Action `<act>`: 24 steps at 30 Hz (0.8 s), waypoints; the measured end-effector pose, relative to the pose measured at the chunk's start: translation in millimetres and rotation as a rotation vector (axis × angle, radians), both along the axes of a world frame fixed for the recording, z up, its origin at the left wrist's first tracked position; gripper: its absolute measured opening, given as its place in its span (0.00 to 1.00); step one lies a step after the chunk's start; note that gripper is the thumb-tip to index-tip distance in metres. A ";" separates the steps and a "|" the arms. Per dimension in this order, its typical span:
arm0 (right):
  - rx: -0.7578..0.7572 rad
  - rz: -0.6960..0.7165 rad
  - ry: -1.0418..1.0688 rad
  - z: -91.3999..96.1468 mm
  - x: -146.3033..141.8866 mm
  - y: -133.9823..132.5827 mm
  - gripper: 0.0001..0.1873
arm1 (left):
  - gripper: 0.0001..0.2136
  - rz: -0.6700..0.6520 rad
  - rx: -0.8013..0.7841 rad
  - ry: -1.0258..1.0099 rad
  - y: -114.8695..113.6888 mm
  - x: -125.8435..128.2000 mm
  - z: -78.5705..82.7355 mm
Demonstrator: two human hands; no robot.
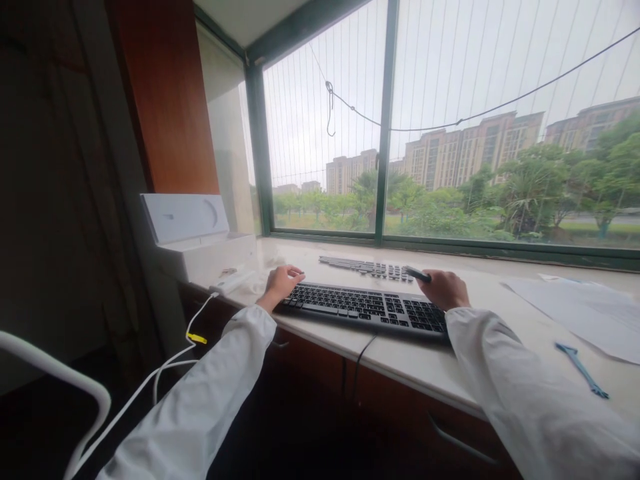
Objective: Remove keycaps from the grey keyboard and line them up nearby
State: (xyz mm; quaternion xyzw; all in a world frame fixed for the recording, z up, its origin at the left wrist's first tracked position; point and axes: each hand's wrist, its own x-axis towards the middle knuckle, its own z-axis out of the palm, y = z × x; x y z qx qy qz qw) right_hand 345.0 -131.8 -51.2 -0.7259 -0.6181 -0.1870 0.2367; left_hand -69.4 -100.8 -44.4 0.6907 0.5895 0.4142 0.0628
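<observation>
A black keyboard (360, 307) lies on a pale stone windowsill counter (400, 360). My left hand (281, 283) rests at the keyboard's left end with its fingers curled over the edge. My right hand (443, 288) sits at the right end, closed round a small dark object (417, 274) that points left. Behind the keyboard lies a row of dark loose keycaps or a second key layer (367, 267). Both arms wear white sleeves.
White boxes (193, 230) stand at the counter's left end, with a white cable (165, 363) hanging down. Paper sheets (585, 310) and a blue tool (583, 370) lie on the right. A large window (450, 133) rises behind. A white chair rail (60, 380) is at the lower left.
</observation>
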 end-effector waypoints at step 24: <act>-0.034 0.065 -0.099 2.8 -11.5 5.7 0.16 | 0.15 0.091 -0.208 0.464 176.3 88.6 1.3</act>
